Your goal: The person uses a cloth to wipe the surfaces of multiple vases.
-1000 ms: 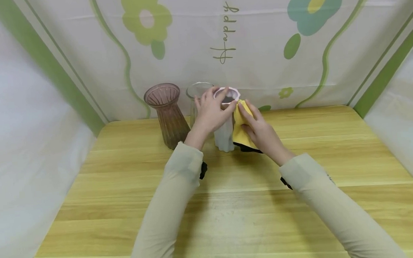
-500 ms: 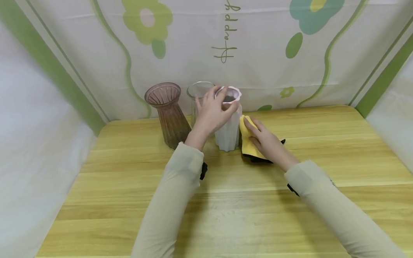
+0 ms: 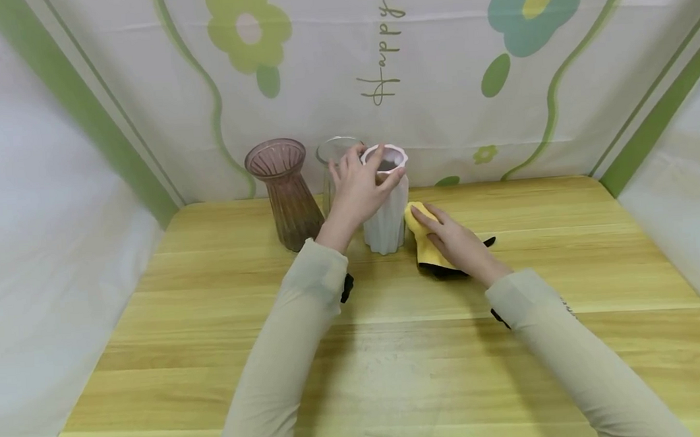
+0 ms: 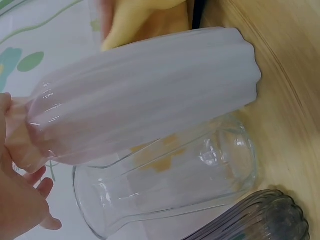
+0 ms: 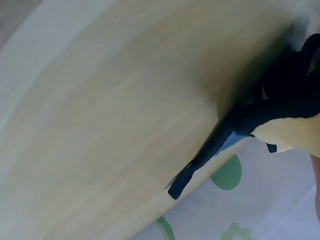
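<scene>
A white fluted vase point(image 3: 386, 220) with a pinkish rim stands upright near the back of the table. My left hand point(image 3: 357, 190) grips it at the neck and rim, thumb on the near right side of the rim; the left wrist view also shows the vase point(image 4: 145, 95) held there. Just right of the vase's lower part, my right hand point(image 3: 457, 239) holds a bunched yellow cloth point(image 3: 430, 254) with a black edge. The cloth point(image 4: 145, 20) appears beside the vase in the left wrist view; whether they touch is unclear. Its dark edging point(image 5: 200, 155) trails in the right wrist view.
A clear glass vase point(image 4: 170, 180) stands just left of the white one, partly behind my left hand. Farther left is a purple ribbed vase point(image 3: 293, 208). A flower-printed curtain point(image 3: 437, 62) hangs behind the wooden table point(image 3: 394, 374).
My right hand and the cloth have moved down and slightly right, from near the white vase's rim to its lower side. My left hand has stayed at the rim.
</scene>
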A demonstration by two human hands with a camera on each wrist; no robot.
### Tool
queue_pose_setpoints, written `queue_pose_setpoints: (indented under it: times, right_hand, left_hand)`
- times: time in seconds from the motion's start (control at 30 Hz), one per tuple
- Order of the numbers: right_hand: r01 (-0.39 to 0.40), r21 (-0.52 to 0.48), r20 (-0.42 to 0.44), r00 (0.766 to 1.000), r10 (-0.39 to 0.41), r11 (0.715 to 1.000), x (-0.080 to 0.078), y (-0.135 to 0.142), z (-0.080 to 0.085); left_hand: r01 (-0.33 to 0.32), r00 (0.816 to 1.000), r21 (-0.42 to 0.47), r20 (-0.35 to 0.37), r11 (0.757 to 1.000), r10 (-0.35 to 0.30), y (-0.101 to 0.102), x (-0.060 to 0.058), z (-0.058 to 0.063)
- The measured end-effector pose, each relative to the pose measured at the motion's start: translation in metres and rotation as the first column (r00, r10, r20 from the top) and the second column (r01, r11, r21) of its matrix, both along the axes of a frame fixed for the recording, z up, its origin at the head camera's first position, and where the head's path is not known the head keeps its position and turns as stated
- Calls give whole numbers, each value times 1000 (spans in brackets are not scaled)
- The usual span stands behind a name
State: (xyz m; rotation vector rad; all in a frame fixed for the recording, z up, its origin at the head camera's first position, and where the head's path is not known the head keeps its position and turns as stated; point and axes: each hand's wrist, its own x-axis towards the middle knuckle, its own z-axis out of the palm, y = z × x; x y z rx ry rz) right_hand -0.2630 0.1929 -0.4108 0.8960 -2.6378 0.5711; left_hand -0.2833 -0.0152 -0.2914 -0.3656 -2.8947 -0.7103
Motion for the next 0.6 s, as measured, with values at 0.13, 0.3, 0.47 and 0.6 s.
queue_pose_setpoints:
  times: [0.13,0.3,0.47,0.6]
  right_hand:
    - [15,-135,-46,999,-21,991,-3,-9,9]
    - [16,-294,-93,995,-46,956,-6,-25,33]
    - [-19,-386,-120,992,-30,922,-10,-34,49]
    - [-27,-365,-73,997,0,930,-13,-38,48]
  left_hand:
    - [-12,1000,-35,-8,999,12,0,-1,1]
    - [1,1000,-54,-11,999,-1,-1,-1,2]
    - [45,999,-47,5,998,-45,-5,-2,1]
    - [80,997,-32,19,996,-79,-8,-2,2]
